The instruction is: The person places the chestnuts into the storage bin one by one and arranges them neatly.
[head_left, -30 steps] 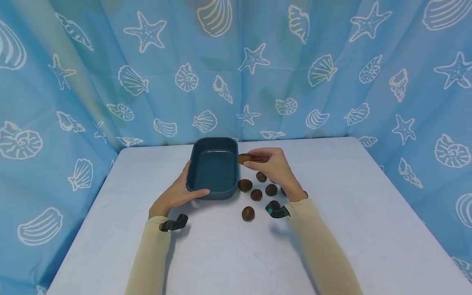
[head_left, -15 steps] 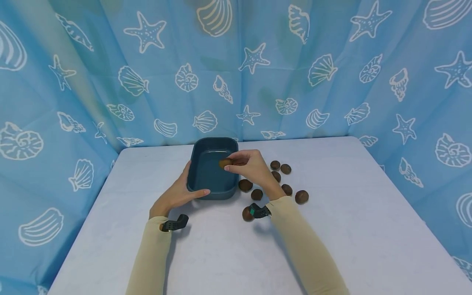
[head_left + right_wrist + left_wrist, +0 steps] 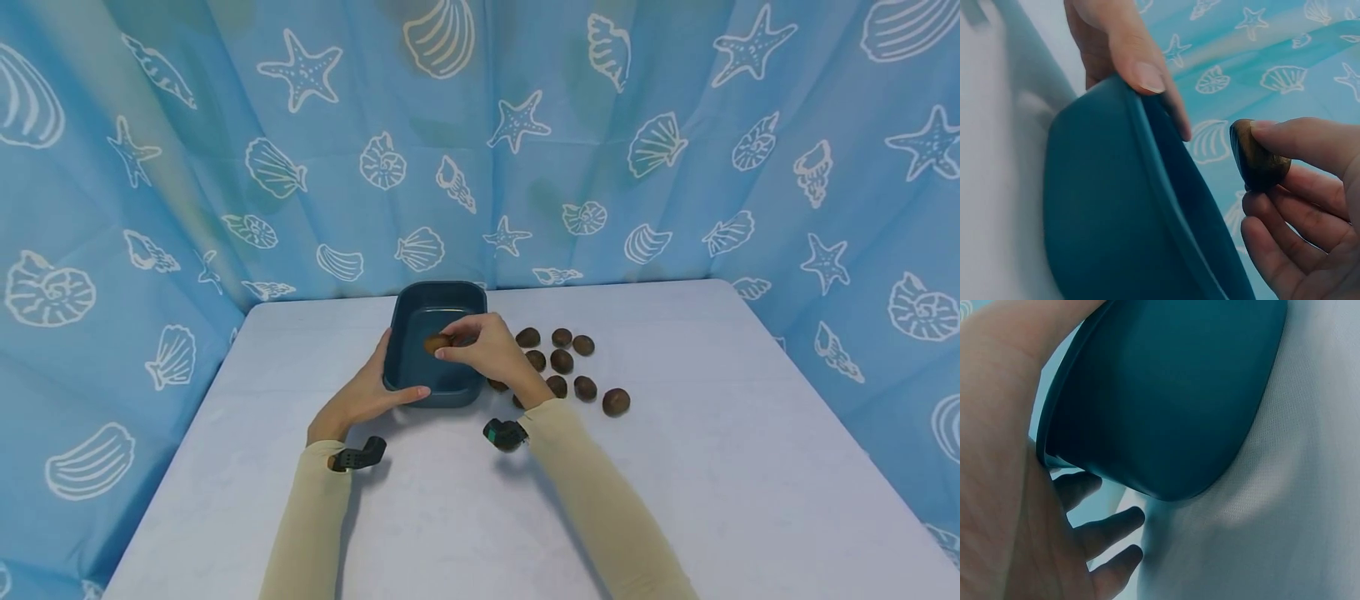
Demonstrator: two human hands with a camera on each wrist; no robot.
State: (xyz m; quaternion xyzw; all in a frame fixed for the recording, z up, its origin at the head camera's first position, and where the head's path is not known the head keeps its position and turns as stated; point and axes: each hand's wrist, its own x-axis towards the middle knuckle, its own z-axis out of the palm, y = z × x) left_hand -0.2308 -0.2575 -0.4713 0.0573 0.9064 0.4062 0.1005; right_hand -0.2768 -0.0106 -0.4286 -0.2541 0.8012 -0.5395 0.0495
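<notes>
In the head view, a dark teal rectangular dish (image 3: 453,401) stands at the table's far side. My left hand (image 3: 362,395) holds its left front corner, thumb over the front rim and fingers along the left wall. From the left wrist, several fingertips (image 3: 1113,528) show beside the dish's outer wall. My right hand (image 3: 487,346) is over the dish's right part, pinching a brown chestnut (image 3: 1260,156) between thumb and fingers. That chestnut overlaps the inside of the dish in the head view. The visible part of the dish's floor is bare.
Several more chestnuts (image 3: 562,361) lie loose on the white table (image 3: 450,517) to the right of the dish. My right wrist and its black camera (image 3: 506,434) cover some of them. A blue shell-print curtain (image 3: 510,192) hangs behind the table.
My right hand has carried the chestnut leftward from beside the dish's right rim to over its inside. More loose chestnuts show behind the hand. My left hand keeps its hold.
</notes>
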